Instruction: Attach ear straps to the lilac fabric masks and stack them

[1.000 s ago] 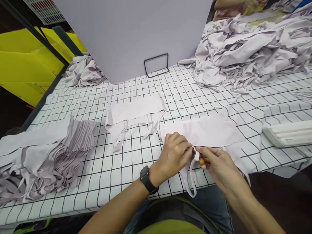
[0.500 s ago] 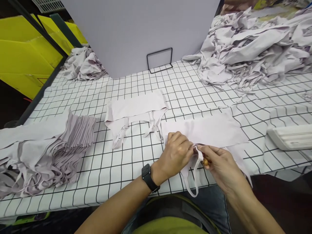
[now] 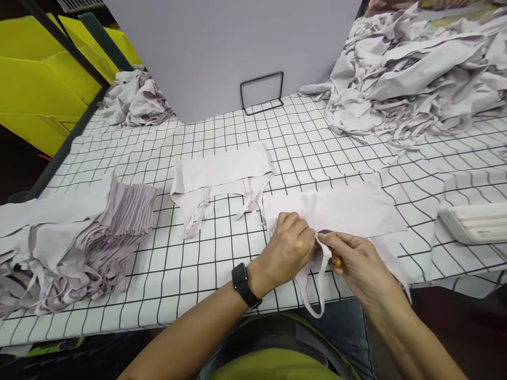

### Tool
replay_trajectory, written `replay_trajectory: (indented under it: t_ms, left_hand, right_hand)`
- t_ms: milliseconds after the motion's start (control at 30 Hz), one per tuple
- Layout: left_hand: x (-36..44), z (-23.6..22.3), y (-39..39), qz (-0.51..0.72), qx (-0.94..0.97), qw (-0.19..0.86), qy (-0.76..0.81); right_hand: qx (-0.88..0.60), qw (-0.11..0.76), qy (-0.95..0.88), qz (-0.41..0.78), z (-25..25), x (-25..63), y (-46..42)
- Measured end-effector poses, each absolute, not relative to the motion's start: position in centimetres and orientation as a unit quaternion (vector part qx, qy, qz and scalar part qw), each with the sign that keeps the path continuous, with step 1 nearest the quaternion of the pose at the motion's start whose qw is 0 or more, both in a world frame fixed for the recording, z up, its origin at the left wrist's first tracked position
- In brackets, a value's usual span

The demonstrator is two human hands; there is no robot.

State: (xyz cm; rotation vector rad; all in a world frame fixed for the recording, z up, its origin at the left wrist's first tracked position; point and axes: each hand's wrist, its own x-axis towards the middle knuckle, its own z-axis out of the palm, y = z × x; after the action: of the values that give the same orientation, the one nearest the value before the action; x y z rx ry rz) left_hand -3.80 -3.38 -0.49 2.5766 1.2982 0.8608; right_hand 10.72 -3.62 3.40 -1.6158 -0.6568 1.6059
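A pale pink strappy garment [image 3: 344, 208] lies flat before me at the table's front edge, its thin strap [image 3: 321, 282] looping down over the edge. My left hand [image 3: 292, 244] is closed, pinching the garment where the strap joins its lower edge. Opposite it, almost touching, my right hand [image 3: 352, 258] pinches the same spot by the strap's end. A small orange-brown object [image 3: 336, 261], its kind unclear, shows under the right hand's curled fingers. To the left lies a second strappy garment [image 3: 224, 171], spread flat with its straps towards me.
A neat stack of similar garments [image 3: 75, 243] stands at the left. Loose heaps of pale fabric lie at the back right [image 3: 415, 79] and back left [image 3: 137, 97]. A grey panel [image 3: 229, 47] with a black wire stand [image 3: 262, 92] rises behind. A white plastic object [image 3: 475, 224] sits at right.
The view has tilted slightly, so the table appears higher in the picture. Both hands stay at the strap joint; the right hand has shifted a little, and the strap's loop hangs slightly differently.
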Motion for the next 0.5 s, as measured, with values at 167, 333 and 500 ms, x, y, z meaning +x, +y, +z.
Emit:
replay_trajectory:
  t_ms: [167,333,500]
  left_hand:
    - [-4.0,-0.5,-3.3,0.264,0.86,0.105,0.424]
    - [-4.1,-0.8,-3.4,0.275,0.837,0.144,0.45]
    - [-4.2,-0.3,-3.8,0.231,0.868,0.117,0.424]
  right_hand:
    - [-0.611,0.317,-0.29,0.665,3.7,11.0,-3.2]
    - [-0.574,0.276,-0.315,0.704,3.3,11.8,-2.7]
    - [-0.566,0.232,-0.386,0.691,3.4,12.0,-3.3]
